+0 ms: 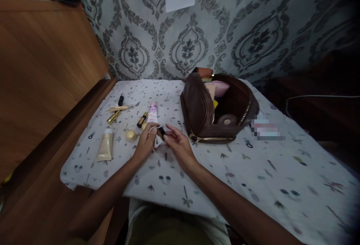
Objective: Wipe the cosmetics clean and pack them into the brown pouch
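Note:
Near the table's front middle, my left hand (146, 142) is closed on a crumpled white wipe or tissue (158, 142). Against the wipe lies a small dark cosmetic item with a black end (161, 131), its kind unclear. Thumb and fingers of my right hand (181, 146) close about that item's right side. Just beyond my left hand are a pink and white tube (153, 112) and a black and gold lipstick-like tube (142, 120). A round gold-lidded jar (131, 135) sits left of the hand, with a beige squeeze tube (106, 145) farther left.
A brown handbag (197, 106) stands unzipped at the back right, with pink and yellow things inside. Brushes (120, 108), a gold tube (114, 117) and a small black item (121, 99) lie back left. A wooden cabinet (50, 42) borders the left; patterned wall behind.

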Motion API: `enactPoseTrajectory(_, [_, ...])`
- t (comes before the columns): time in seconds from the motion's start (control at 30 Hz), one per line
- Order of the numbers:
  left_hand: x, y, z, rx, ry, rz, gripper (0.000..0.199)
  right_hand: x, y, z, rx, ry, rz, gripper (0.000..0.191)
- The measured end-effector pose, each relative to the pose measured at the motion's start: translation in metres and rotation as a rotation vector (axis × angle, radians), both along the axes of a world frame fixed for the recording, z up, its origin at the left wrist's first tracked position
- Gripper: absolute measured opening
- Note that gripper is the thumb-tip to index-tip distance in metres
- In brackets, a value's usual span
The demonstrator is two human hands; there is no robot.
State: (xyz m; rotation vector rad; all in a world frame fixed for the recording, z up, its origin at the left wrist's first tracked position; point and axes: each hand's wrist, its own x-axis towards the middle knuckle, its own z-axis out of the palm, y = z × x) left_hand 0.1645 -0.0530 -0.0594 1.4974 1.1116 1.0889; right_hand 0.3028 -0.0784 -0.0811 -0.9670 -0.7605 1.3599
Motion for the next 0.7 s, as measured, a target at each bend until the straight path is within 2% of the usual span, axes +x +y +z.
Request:
enactPoseTrajectory(0.1, [0.001,-0.005,-0.001,0.244,0.179,-0.026,0.037,0.0,0.005,-0.007,-0.017,0.077,-0.088,0.053])
enactPoseTrajectory(0.17, [0.001,-0.007,-0.003,0.331,0.254,-0.047,0.042,0.0,0.007,-0.01,-0.022,0.092,-0.108,0.048])
enactPoseTrajectory(0.27, [0.0,-0.008,-0.009,0.377,0.313,-0.073,0.051,-0.001,0.008,-0.01,-0.011,0.071,-0.089,0.044])
enactPoseTrajectory(0.4, [-0.002,-0.007,-0.014,0.428,0.342,-0.104,0.054,-0.001,0.005,-0.007,-0.002,0.07,-0.062,0.049])
enactPoseTrajectory(0.53, [-0.002,-0.008,-0.012,0.412,0.361,-0.126,0.054,0.0,0.002,-0.004,-0.002,0.095,-0.024,0.056])
enactPoseTrajectory(0.7, [-0.002,-0.009,-0.01,0.407,0.366,-0.127,0.053,0.001,0.003,-0.006,0.061,0.022,-0.027,0.061])
